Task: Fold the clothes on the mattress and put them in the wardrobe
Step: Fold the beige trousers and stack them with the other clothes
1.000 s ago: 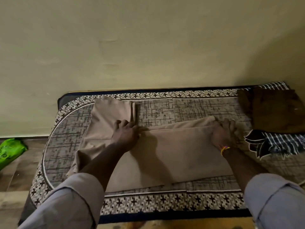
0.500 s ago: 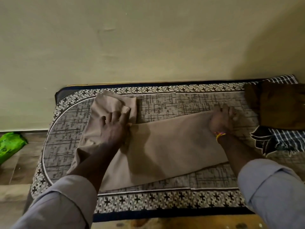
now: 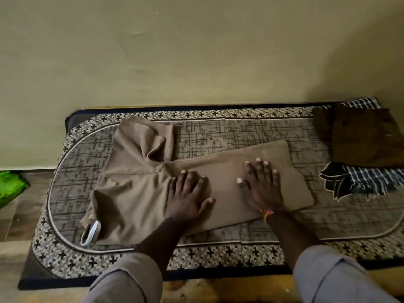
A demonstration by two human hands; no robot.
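Observation:
A tan pair of trousers [image 3: 135, 193] lies across the patterned mattress [image 3: 240, 132], legs folded over toward the right, waist end at the left with a white label loop [image 3: 90, 234] showing. My left hand [image 3: 188, 193] rests flat on the middle of the cloth, fingers spread. My right hand [image 3: 261, 184], with a coloured thread at the wrist, presses flat on the folded leg part a little to the right. Neither hand grips anything. A dark brown folded garment [image 3: 360, 136] sits at the right end on top of a checked cloth [image 3: 367, 178].
A plain wall runs right behind the mattress. A green bag [image 3: 11, 186] lies on the floor at the left. The floor shows along the near edge of the mattress. No wardrobe is in view.
Both hands have slid inward from the ends of the trousers to the middle and now lie flat. The upper left part of the trousers has rumpled and the white label has come into sight.

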